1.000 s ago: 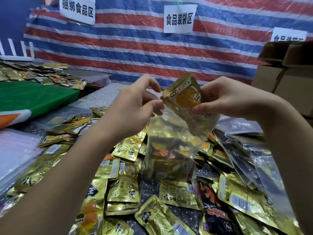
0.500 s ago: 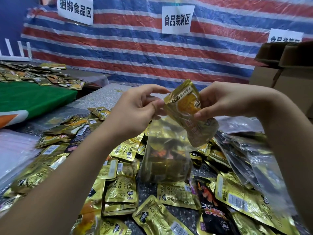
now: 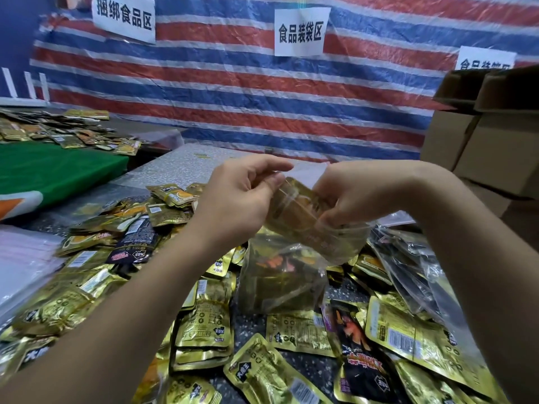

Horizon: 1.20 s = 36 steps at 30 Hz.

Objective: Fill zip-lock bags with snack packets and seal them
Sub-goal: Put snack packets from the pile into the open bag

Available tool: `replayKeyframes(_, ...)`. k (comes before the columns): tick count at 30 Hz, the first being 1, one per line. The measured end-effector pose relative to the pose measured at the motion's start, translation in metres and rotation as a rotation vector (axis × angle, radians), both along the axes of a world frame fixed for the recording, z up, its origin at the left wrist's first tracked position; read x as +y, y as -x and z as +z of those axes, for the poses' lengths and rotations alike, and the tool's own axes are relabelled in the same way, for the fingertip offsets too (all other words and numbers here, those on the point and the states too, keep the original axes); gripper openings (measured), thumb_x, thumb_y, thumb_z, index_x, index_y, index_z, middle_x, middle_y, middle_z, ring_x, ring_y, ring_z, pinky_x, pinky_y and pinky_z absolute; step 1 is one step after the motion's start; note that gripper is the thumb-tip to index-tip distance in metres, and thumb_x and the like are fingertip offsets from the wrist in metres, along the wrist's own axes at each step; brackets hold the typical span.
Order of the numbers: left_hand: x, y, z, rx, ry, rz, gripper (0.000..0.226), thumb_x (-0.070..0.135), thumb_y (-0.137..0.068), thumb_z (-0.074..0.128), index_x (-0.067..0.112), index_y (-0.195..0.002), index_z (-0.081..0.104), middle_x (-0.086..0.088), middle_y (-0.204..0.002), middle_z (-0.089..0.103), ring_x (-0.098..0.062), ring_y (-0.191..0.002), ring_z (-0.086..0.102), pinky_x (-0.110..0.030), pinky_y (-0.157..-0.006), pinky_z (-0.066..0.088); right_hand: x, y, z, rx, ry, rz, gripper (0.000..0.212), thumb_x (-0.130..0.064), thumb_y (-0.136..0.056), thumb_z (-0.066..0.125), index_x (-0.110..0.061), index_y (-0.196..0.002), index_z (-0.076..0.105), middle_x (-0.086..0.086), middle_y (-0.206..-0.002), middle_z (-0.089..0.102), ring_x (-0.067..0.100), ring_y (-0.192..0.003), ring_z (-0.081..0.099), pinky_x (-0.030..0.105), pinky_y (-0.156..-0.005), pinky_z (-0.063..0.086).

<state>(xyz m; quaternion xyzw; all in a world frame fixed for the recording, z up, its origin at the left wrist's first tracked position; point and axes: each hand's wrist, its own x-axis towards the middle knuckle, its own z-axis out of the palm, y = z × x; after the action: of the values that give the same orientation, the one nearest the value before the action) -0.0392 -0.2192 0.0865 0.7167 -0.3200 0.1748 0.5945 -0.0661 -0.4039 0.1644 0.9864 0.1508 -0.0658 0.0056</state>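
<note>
Gold packet is pushed into the bag mid-frame by pinching right hand; the bag's rim is pinched open by left hand.

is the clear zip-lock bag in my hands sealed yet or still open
Open. The left hand pinches the clear zip-lock bag's rim while the right hand pushes a gold foil snack packet through its mouth.
</note>
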Motion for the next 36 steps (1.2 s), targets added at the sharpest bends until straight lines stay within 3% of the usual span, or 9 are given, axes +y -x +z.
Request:
replayKeyframes(4,0.003,-0.002,0.002,-0.018,0.052,0.053,0.021,0.009,-0.096,0.060,0.023,-0.109,0.069,0.008,-0.092,0.073,-0.004,-0.087,0.070,-0.031,-0.082,0.059,0.005,-0.001,-0.003,-0.173,0.020,0.053,0.021,-0.040,-0.085,0.073,-0.033,-0.067,0.066,-0.020,-0.058,0.062,-0.006,-0.057,0.056,0.013,-0.049,0.037)
replayKeyframes(7,0.004,0.001,0.004,0.008,0.111,0.006,0.023,0.004,-0.098,0.055,0.024,-0.106,0.065,0.001,-0.088,0.074,-0.007,-0.081,0.073,-0.025,-0.075,0.059,0.001,0.004,0.005,-0.274,-0.129,0.050,0.017,-0.040,-0.089,0.069,-0.033,-0.074,0.070,-0.019,-0.072,0.069,-0.005,-0.067,0.063,0.016,-0.058,0.047)
replayKeyframes(10,0.003,0.002,0.004,0.017,0.157,-0.010,0.024,0.004,-0.099,0.054,0.026,-0.101,0.065,-0.002,-0.089,0.074,-0.010,-0.079,0.073,-0.025,-0.071,0.060,0.000,0.008,0.008,-0.310,-0.229,0.039,0.045,-0.058,-0.091,0.052,-0.023,-0.077,0.076,-0.010,-0.074,0.074,0.015,-0.066,0.067,0.038,-0.064,0.055)
replayKeyframes(13,0.004,0.001,0.004,0.014,0.216,-0.012,0.019,0.005,-0.099,0.055,0.021,-0.098,0.065,-0.003,-0.088,0.074,-0.014,-0.077,0.074,-0.030,-0.070,0.061,-0.002,0.013,0.005,-0.349,-0.325,0.080,0.065,-0.072,-0.081,0.043,-0.015,-0.078,0.076,-0.011,-0.063,0.069,0.009,-0.049,0.056,0.027,-0.049,0.045)
replayKeyframes(19,0.003,-0.003,0.005,0.054,0.304,-0.051,0.017,0.007,-0.099,0.054,0.018,-0.094,0.065,-0.004,-0.084,0.075,-0.019,-0.075,0.074,-0.029,-0.067,0.060,-0.014,0.014,-0.011,-0.551,-0.350,0.160,0.023,-0.037,-0.084,0.074,-0.021,-0.072,0.063,-0.011,-0.060,0.052,0.005,-0.054,0.047,0.016,-0.050,0.037)
replayKeyframes(22,0.001,-0.006,0.001,0.088,0.288,-0.054,0.015,0.007,-0.099,0.054,0.017,-0.098,0.064,-0.004,-0.085,0.075,-0.018,-0.075,0.074,-0.027,-0.067,0.060,-0.015,0.011,-0.016,-0.579,-0.350,0.090,0.023,-0.042,-0.084,0.072,-0.027,-0.087,0.054,-0.011,-0.073,0.049,0.004,-0.060,0.044,0.018,-0.057,0.038)
replayKeyframes(26,-0.001,-0.009,-0.003,0.117,0.311,-0.032,0.016,0.006,-0.100,0.053,0.017,-0.097,0.065,-0.004,-0.086,0.075,-0.018,-0.074,0.074,-0.026,-0.067,0.059,-0.003,0.011,-0.021,-0.440,-0.261,0.021,0.066,-0.074,-0.074,0.046,-0.034,-0.126,0.049,-0.021,-0.097,0.053,-0.006,-0.079,0.052,0.017,-0.065,0.042)
replayKeyframes(30,-0.002,-0.007,-0.003,0.087,0.309,-0.077,0.016,0.007,-0.100,0.054,0.019,-0.097,0.064,-0.002,-0.086,0.075,-0.018,-0.076,0.074,-0.024,-0.067,0.057,0.013,0.007,-0.026,-0.487,-0.319,0.092,0.021,-0.041,-0.097,0.055,-0.022,-0.094,0.064,-0.013,-0.074,0.058,0.002,-0.065,0.052,0.022,-0.057,0.039)
replayKeyframes(36,-0.001,-0.006,0.000,0.135,0.304,-0.082,0.009,0.021,-0.098,0.058,0.015,-0.097,0.065,-0.003,-0.085,0.075,-0.019,-0.073,0.074,-0.026,-0.066,0.059,0.013,0.005,-0.020,-0.561,-0.420,0.121,0.019,-0.019,-0.098,0.061,-0.009,-0.082,0.067,-0.003,-0.068,0.061,0.008,-0.058,0.048,0.027,-0.056,0.040)
